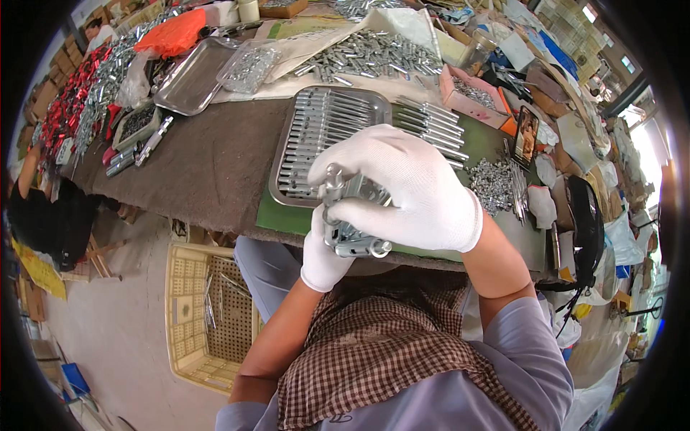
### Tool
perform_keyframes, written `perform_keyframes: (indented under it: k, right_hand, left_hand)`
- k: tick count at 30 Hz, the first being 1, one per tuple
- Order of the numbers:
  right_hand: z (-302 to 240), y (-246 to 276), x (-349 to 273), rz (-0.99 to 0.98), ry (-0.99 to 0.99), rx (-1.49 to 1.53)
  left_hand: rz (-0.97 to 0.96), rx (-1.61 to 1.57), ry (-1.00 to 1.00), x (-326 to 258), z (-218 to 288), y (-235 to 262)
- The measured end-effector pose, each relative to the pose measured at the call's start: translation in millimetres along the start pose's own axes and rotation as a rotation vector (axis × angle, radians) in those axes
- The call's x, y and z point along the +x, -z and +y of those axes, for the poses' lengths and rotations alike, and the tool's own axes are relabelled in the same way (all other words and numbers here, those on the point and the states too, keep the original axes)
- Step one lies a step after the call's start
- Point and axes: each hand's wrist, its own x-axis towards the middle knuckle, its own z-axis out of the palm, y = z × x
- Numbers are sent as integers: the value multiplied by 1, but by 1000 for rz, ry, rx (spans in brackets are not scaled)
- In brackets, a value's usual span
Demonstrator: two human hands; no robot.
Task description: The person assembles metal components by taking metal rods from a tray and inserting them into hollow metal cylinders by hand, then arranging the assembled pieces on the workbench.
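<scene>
Two hands in white gloves work close to the person's chest, above the near edge of the worktop [208,165]. The right hand [406,190] is on top, fingers curled down and pressed around a shiny metal part [351,215]. The left hand [323,255] is under it, closed around the lower end of the same part. So both hands hold one thing.

The metal part is silver-grey. It has a round post sticking up at the top left and a round ring end at the bottom right. Most of the middle is hidden by the gloves, so its full shape cannot be told.

Just behind the hands sits one metal tray [327,129] full of long silver rods laid side by side in rows, too many to count. A second, flat metal tray [194,75] lies farther back on the left. One clear plastic tray [250,66] of small parts sits beside it. More loose rods [431,122] lie to the right of the full tray. One big heap of short silver pieces [374,54] rests on white paper at the back, and one small pile of tiny metal bits [492,183] lies on the right. One pink box [471,97] holds more bits. One cream plastic crate [205,316] stands on the floor by the left knee.
</scene>
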Motion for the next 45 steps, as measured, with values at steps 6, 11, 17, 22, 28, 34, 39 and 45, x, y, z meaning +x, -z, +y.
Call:
perform_keyframes:
  k: [6, 11, 17, 22, 28, 34, 39, 45]
  right_hand:
    - [8, -13, 5, 110, 187, 0]
    - [8, -12, 3, 110, 204, -62]
    - [8, -10, 3, 134, 168, -17]
    - [8, -10, 1, -30, 130, -66]
    - [16, -4, -3, -75, 98, 56]
    - [3, 19, -44, 172, -397, 493]
    - [-5, -18, -62, 122, -217, 303]
    - [0, -20, -65, 194, -174, 282]
  left_hand:
    - [260, -332, 198, -2, 18, -5]
    - [137, 625, -374, -1, -3, 10]
    - [192, 549, -171, -6, -17, 26]
    - [88, 991, -333, -5, -30, 49]
    - [267, 36, 119, -6, -4, 18]
    - [175, 634, -253, -1, 11, -7]
    - [242, 432, 19, -2, -5, 9]
    - [233, 274, -57, 0, -1, 2]
